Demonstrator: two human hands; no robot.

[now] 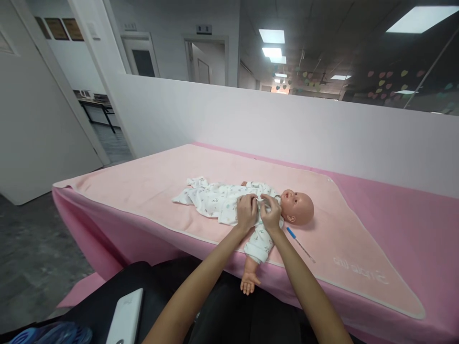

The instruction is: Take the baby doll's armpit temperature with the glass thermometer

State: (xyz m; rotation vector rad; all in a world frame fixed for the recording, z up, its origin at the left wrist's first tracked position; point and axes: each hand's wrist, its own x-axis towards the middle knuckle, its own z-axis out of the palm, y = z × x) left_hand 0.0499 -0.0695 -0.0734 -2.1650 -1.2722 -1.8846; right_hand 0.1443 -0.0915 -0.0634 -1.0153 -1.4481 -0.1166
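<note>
A baby doll (299, 208) lies on its back, head to the right, dressed in a white printed shirt (261, 242) and matching trousers (211, 198). Over its chest, my left hand (246, 211) has curled fingers gripping the front of the shirt. My right hand (271, 212) pinches the shirt just beside it, nearer the doll's neck. Whatever small part sits between the fingertips is hidden. One doll arm (250, 276) sticks out of its sleeve over the near table edge, between my forearms.
A pen-like stick with a blue cap (297, 241) lies right of my right forearm. Under the doll, a pale pink mat (143, 177) covers a darker pink cloth (412, 215). A white wall (287, 129) borders the far side. A white power bank-like object (125, 315) lies lower left.
</note>
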